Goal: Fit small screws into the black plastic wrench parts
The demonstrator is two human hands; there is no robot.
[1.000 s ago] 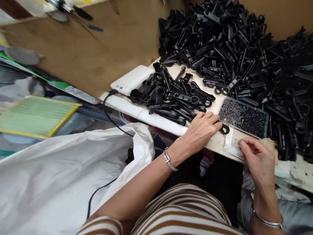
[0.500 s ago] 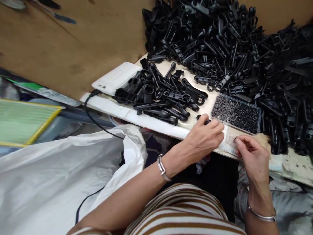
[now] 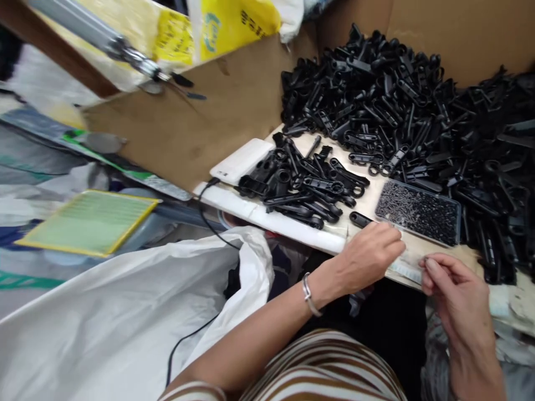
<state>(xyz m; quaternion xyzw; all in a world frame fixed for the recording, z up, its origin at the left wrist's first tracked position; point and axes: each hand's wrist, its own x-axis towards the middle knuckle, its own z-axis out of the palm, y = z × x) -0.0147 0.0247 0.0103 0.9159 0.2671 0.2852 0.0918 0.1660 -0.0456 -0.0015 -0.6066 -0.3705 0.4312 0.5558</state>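
Observation:
My left hand (image 3: pixel 374 255) is closed, fingers curled down at the table's front edge. A long black plastic part (image 3: pixel 360 219) runs under its fingers, its rounded end showing; the gripped end is hidden. To the right, my right hand (image 3: pixel 457 287) pinches a tiny dark piece (image 3: pixel 427 260) between thumb and forefinger, too small to make out clearly. Just beyond both hands lies a clear shallow box (image 3: pixel 458 227) filled with small dark screw-like pieces. Loose black plastic parts (image 3: pixel 309 186) with ring-shaped ends lie left of the box.
A tall heap of similar black parts (image 3: pixel 376 94) covers the back and right of the table, against cardboard (image 3: pixel 468 33). A white flat device (image 3: pixel 242 161) with a black cable (image 3: pixel 203 209) sits at the left edge. A white sack (image 3: pixel 125 312) hangs below.
The view has swung left and up. My left hand has shifted slightly right, uncovering more of the black part. My right hand still pinches the tiny piece, its fingers now more curled.

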